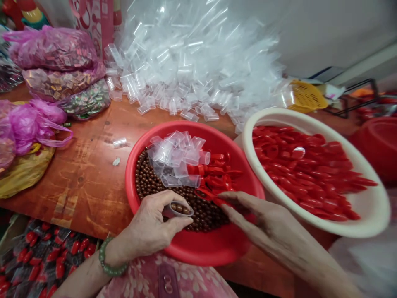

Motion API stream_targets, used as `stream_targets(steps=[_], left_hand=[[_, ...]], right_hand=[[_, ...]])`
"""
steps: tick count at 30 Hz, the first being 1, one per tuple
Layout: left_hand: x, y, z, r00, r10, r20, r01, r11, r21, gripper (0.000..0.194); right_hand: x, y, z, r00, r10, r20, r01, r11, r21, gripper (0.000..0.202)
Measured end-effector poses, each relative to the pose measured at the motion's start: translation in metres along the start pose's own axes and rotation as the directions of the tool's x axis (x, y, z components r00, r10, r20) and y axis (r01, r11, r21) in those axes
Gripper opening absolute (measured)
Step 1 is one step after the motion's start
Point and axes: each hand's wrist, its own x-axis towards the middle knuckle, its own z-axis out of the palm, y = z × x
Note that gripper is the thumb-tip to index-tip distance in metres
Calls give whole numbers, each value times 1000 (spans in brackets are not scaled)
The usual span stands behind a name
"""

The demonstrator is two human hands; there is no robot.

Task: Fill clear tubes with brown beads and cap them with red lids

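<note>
My left hand [158, 223] is closed round a clear plastic tube [180, 210] with brown balls inside, its open end facing me. Between the fingertips of my right hand [251, 211] is a red plastic cap [214, 198], a short way right of the tube. Both hands are over a red basin [198, 250]. Inside it lie many small brown balls [149, 178], a heap of empty clear tubes [176, 155] and a group of red caps [220, 169].
At the right stands a white basin [384, 207] filled with red caps [304, 174]. A large pile of clear tubes [186, 70] covers the back. Bags of small pieces [62, 54] lie at left. Below the table edge are filled, red-capped tubes [52, 252].
</note>
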Motion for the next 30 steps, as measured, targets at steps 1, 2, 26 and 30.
stream_targets(steps=[1, 2, 26, 30], left_hand=[[1, -1, 4, 1000, 17, -11, -17, 1000, -7, 8], [1, -2, 8, 999, 38, -21, -38, 999, -10, 9], [-4, -14, 17, 936, 209, -282, -132, 954, 268, 12], [-2, -16, 14, 958, 169, -231, -126, 973, 191, 10]], right_hand=[[-2, -4, -3, 999, 34, -10, -32, 994, 105, 30], [-4, -8, -4, 997, 72, -21, -66, 978, 200, 31], [-3, -13, 20, 809, -525, -264, 479, 849, -221, 23], [-5, -12, 21, 727, -613, -309, 516, 785, -344, 28]])
